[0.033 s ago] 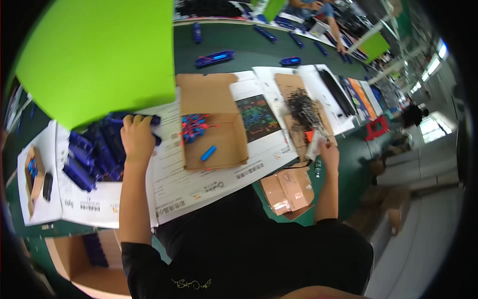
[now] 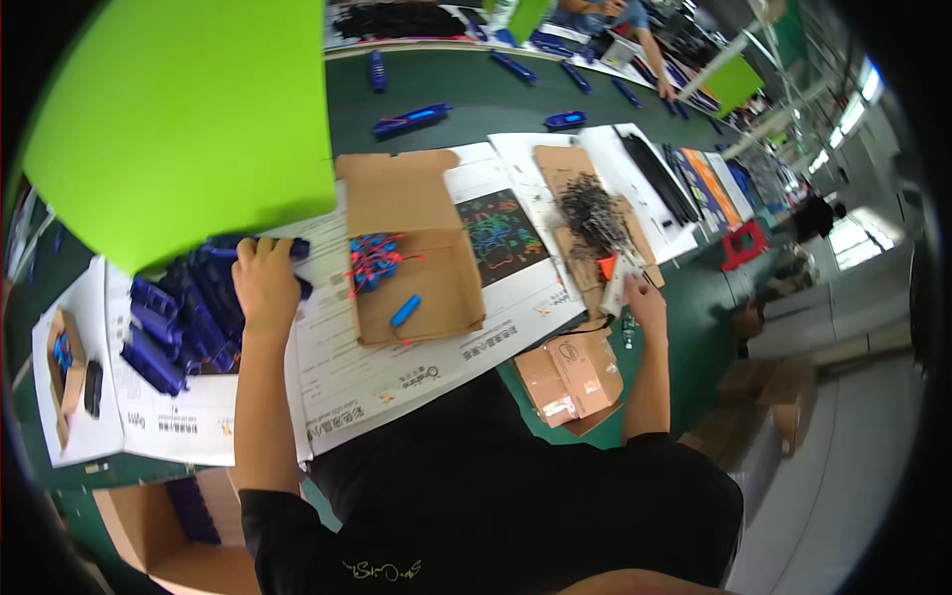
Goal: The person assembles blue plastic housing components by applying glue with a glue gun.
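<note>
Nothing moved: left hand (image 2: 264, 281) still on blue parts (image 2: 178, 317).

Assembly workshop, probably a factory line: long green counter (image 2: 476, 94), blue parts (image 2: 169, 327), cartons (image 2: 416, 268), other workers' stations.

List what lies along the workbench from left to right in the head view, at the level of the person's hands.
Small cardboard box → pile of dark blue parts → left hand → open cardboard box holding a blue piece → colourful printed sheet → right hand.
</note>
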### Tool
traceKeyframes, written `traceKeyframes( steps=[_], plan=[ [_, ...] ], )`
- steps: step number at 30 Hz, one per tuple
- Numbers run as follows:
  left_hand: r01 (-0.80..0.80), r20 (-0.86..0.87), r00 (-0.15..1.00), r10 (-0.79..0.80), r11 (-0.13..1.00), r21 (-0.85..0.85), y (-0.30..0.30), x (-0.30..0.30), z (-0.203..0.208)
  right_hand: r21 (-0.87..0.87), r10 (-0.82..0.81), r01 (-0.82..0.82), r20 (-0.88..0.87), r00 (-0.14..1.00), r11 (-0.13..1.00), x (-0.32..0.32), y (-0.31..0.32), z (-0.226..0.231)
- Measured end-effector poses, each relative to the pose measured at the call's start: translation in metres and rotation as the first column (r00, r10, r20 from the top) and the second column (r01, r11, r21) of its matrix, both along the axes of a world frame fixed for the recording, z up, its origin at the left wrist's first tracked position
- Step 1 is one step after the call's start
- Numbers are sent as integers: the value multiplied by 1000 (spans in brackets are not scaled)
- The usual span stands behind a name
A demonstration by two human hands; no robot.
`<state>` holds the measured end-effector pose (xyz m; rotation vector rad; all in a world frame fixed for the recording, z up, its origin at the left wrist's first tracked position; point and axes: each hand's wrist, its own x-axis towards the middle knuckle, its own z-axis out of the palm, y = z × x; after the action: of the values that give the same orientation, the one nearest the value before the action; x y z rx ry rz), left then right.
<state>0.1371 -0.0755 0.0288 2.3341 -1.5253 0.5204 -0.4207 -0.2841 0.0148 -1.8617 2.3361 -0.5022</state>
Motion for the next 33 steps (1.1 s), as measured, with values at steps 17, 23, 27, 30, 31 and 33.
traceKeyframes(
  steps=[17,23,27,30,31,33],
  plan=[
    [388,-283,856,-432,900,-198,107,-82,-4,-295,204,-173,75,976,940,20,-21,4],
    [-52,-450,890,-75,964,-263,123,-92,-6,-159,376,-342,313,872,926,46,-9,10],
    [-169,-487,844,223,974,153,111,-106,2,-6,296,-346,530,794,938,39,-12,21],
    [-146,-568,787,242,967,210,111,-97,3,-272,330,-192,686,649,943,34,-7,44],
    [-127,-597,770,227,970,205,114,-95,3,-321,355,-162,753,554,933,26,-13,46],
    [-114,-619,756,214,974,198,120,-88,1,-353,396,-183,767,505,917,47,7,76]
  ],
)
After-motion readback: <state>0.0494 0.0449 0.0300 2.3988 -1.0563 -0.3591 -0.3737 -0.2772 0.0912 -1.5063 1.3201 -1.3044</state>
